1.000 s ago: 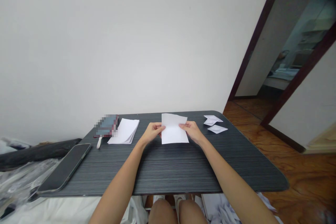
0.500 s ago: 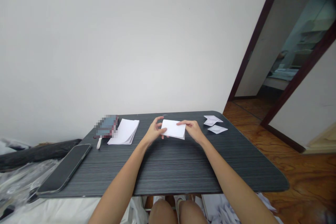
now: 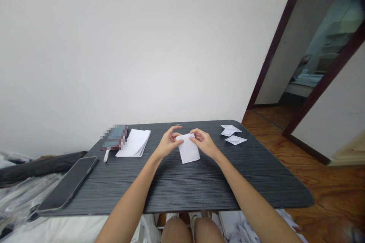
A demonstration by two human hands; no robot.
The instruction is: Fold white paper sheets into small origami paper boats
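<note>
Between my hands is a folded sheet of white paper (image 3: 189, 152), held above the middle of the dark table with its long side running toward me. My left hand (image 3: 169, 142) pinches its upper left corner between thumb and fingers, the index finger raised off it. At the upper right corner, my right hand (image 3: 203, 142) grips the paper, thumb on the near face and fingers behind. Several folded white paper pieces (image 3: 235, 140) lie to the right of my right hand. A stack of white paper (image 3: 134, 143) rests left of my left hand.
The dark, streaked table (image 3: 196, 193) stands against a white wall. At its left edge lies a smartphone (image 3: 68, 184). Behind that are a blurred-out item (image 3: 114, 137) and a white strap-like piece (image 3: 106, 155). White papers (image 3: 245, 231) sit below the table's front edge.
The folded paper has turned from lying wide to hanging lengthwise toward me. My right hand has shifted slightly left, onto the paper's top edge. My left hand still holds the paper's left side.
</note>
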